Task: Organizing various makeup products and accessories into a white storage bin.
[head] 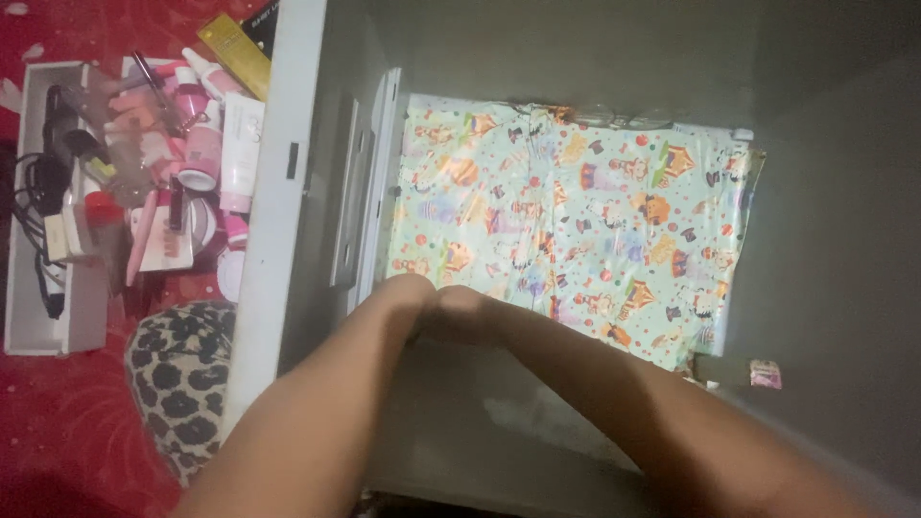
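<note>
- Both forearms reach forward from the bottom of the view, and the left hand point(401, 299) and right hand point(470, 315) meet, wrists bent so the fingers drop out of sight; whether they pinch anything cannot be told.
- Just beyond the hands lies the glossy pale-green liner sheet printed with cartoon figures and orange tents point(576, 230), its near edge right at the knuckles. It looks as if the hands press or tuck that near edge down.
- By my judgement the sheet is largely laid: it covers most of the grey metal cabinet shelf point(451, 403), though it is wrinkled along the middle and its right edge curls up against the grey cabinet wall point(835, 240). Smoothing and the near edge seem left to do.
- A small pink scrap point(765, 373) sits on the shelf near the sheet's right corner.
- Left of the cabinet's pale door edge point(273, 192), a leopard-print cushion point(177, 369) rests on the red patterned floor covering point(58, 422).
- Farther left, a white tray point(38, 326) holds pink cosmetic tubes and jars point(206, 144) and black cables point(38, 192).
</note>
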